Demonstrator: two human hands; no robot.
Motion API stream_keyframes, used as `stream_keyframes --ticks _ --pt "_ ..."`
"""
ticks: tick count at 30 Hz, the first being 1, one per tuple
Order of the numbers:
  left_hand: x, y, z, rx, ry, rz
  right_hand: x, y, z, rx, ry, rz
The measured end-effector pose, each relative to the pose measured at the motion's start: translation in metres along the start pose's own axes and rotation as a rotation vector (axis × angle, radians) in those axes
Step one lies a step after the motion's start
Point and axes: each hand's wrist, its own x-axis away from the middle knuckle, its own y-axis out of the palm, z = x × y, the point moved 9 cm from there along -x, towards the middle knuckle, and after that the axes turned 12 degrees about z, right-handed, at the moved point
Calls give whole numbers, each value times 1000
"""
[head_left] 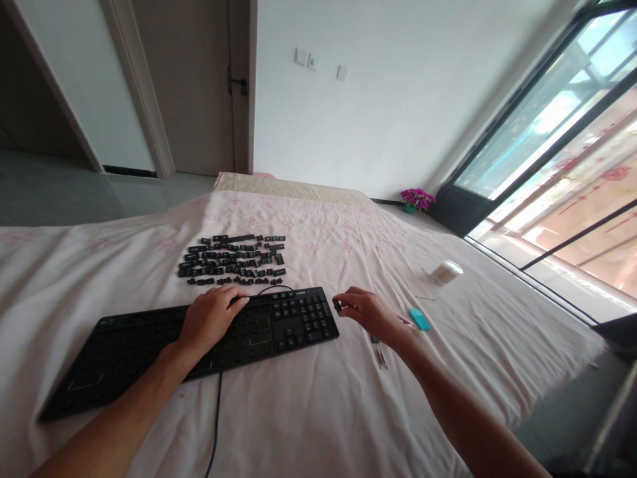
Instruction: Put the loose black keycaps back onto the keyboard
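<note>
Where keyboard (189,338) ends, right hand (365,311)

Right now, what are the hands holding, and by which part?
The right hand pinches a small black keycap by its sides at the fingertips. The left hand holds nothing; it rests flat on the keyboard.

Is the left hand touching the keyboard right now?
Touching. The head view shows the left hand lying flat on the keyboard, with no gap visible beneath it.
</note>
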Motion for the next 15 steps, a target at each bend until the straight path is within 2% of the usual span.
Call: stream_keyframes --ticks 4,9,15 --pt "0 1 0 -8 5 0 20 7 -22 17 -37 -27" --pt "0 0 0 -16 10 8 25 18 -26 141 -60 -30" --pt "0 -2 2 -23 11 5 22 20 -30 190 -46 -57"
